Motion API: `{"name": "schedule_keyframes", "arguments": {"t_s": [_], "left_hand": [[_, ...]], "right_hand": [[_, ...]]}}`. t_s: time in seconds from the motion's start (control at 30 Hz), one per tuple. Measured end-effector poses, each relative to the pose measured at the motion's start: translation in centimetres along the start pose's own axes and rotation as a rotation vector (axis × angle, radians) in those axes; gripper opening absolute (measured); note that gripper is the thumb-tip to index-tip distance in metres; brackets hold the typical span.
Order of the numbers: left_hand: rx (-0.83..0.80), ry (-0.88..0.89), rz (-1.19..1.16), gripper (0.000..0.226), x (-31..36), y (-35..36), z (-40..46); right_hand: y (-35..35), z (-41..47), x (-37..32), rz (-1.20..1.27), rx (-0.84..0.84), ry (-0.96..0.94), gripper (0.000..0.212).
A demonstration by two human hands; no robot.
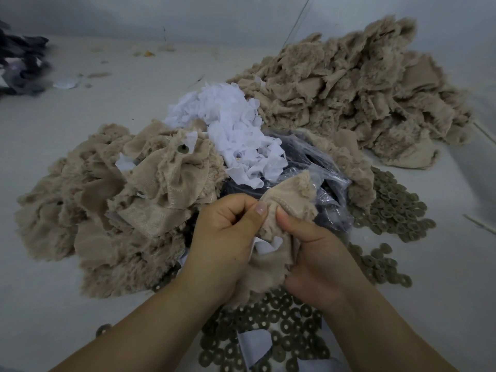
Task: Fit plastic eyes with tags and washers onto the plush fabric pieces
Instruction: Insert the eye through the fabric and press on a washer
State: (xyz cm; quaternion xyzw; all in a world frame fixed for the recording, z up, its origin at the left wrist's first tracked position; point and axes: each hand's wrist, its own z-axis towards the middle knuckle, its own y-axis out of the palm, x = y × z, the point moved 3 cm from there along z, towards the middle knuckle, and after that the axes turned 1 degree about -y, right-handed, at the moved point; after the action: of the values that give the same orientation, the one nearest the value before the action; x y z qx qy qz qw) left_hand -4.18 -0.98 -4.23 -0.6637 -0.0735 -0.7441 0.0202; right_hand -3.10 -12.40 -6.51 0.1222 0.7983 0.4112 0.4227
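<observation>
Plush piece point(284, 208) | left hand point(225, 237) grip: pinching it | right hand point(314, 251) grip: clenched around it

- Pale grey-white work surface point(80, 264) fills most of the frame
- Plain grey wall point(188, 14) across the top, shadowed in the corners
- Dark fabric heap point(21, 65) at the upper left edge, blurred
- Flat, dim light

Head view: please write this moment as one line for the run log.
left hand: pinches beige plush fabric piece | right hand: grips same piece | white tag: between hands | round olive washers: loose below
</observation>
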Motion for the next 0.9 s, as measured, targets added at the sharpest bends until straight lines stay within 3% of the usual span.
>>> {"name": "schedule_keyframes", "arguments": {"t_s": [0.13, 0.33, 0.6, 0.9], "left_hand": [[0.058, 0.020, 0.013, 0.033, 0.05, 0.20, -0.12], [0.073, -0.014, 0.006, 0.035, -0.20, 0.12, 0.12], [0.021, 0.074, 0.014, 0.032, 0.51, 0.78, -0.47], [-0.028, -0.011, -0.041, 0.034, 0.13, 0.12, -0.29]], "right_hand": [[0.14, -0.16, -0.02, 0.017, -0.034, -0.039, 0.044], [0.16, 0.00, -0.26, -0.045, 0.037, -0.142, 0.053], [-0.17, -0.33, -0.61, -0.032, -0.010, -0.117, 0.054], [-0.34, -0.02, -0.66, -0.070, 0.004, -0.123, 0.050]]}}
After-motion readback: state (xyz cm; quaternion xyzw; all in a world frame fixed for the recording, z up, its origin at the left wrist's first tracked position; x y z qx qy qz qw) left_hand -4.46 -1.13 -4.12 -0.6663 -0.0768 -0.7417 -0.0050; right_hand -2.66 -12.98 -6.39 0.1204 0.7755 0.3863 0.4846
